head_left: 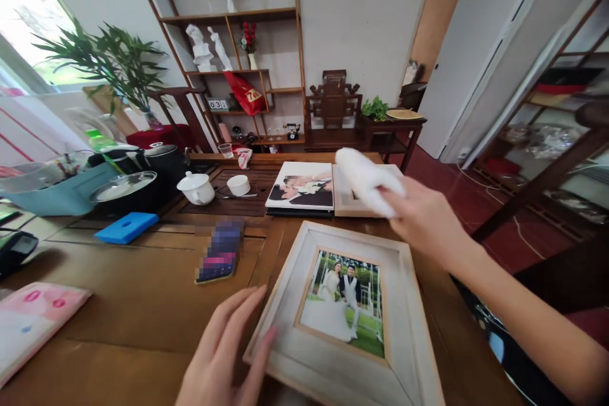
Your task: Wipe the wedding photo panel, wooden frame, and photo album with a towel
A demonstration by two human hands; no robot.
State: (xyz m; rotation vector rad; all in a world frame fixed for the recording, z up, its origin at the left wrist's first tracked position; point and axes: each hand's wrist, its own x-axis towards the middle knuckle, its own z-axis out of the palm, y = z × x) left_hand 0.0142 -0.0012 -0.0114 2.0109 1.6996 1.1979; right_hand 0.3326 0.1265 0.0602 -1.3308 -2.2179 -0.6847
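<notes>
Right hand outstretched, gripping apparent cloth.

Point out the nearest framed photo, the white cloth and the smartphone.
Nearest framed photo (344, 304): head view, middle of the printed picture.
White cloth (363, 179): head view, middle of the bunched fabric.
Smartphone (221, 250): head view, middle of its screen.

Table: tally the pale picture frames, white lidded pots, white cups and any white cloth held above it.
Pale picture frames: 2
White lidded pot: 1
White cup: 1
White cloth, in the right hand: 1
Total: 5
</notes>
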